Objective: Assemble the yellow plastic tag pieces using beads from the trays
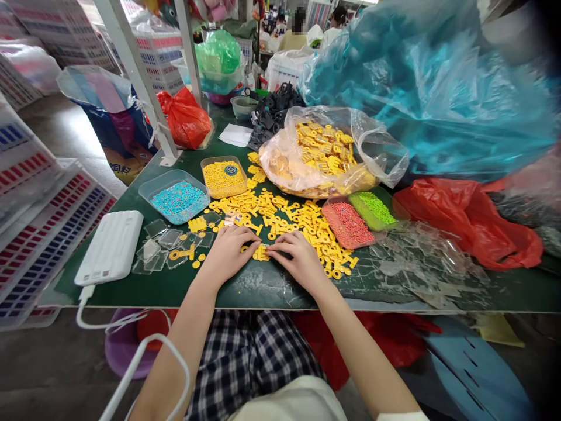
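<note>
My left hand (230, 252) and my right hand (302, 260) face each other over the front of the green table. Between their fingertips lies a small yellow plastic piece (262, 253) with slots, gripped from both sides. Loose yellow plastic parts (280, 217), many with a ring at one end, spread behind and to the right of my hands. Clear flat plastic pieces (160, 245) lie left of my left hand. Tubs of yellow beads (221, 175) and blue beads (177, 199) stand behind it. Red beads (349, 223) and green beads (373, 207) sit to the right.
An open clear bag (326, 155) of yellow parts stands behind the pile, with black parts (278, 108) beyond. A white power bank (109, 245) with a cable lies at left near a metal post (144, 76). Clear scraps (416, 257) and a red bag (468, 219) cover the right.
</note>
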`<state>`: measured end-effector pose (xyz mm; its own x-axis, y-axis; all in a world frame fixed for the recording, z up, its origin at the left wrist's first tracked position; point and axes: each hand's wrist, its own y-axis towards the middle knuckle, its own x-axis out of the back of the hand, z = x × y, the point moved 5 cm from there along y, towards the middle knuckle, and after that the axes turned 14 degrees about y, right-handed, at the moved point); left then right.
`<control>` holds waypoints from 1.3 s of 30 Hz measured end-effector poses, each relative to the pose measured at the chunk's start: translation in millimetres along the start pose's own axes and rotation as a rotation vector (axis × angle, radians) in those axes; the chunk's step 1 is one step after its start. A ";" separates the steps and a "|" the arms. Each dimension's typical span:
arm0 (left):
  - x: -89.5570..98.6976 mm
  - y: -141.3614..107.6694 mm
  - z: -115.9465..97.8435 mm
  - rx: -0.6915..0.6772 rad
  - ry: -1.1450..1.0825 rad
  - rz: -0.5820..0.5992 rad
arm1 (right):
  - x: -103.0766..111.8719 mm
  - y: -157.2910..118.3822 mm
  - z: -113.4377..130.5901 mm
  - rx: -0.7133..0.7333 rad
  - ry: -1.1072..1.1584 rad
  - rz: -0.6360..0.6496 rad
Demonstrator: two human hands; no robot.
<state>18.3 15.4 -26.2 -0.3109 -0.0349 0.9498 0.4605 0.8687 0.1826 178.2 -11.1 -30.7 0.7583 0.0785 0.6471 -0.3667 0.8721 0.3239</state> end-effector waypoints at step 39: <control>-3.5 3.5 8.3 -0.028 -0.042 -0.050 | 124.1 -3.7 -34.0 -0.110 -0.231 -0.418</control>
<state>14.0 22.7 -31.0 -0.3688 -0.0568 0.9278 0.4666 0.8519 0.2376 292.0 11.8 24.9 0.6842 -0.3877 0.6176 0.0125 0.8530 0.5217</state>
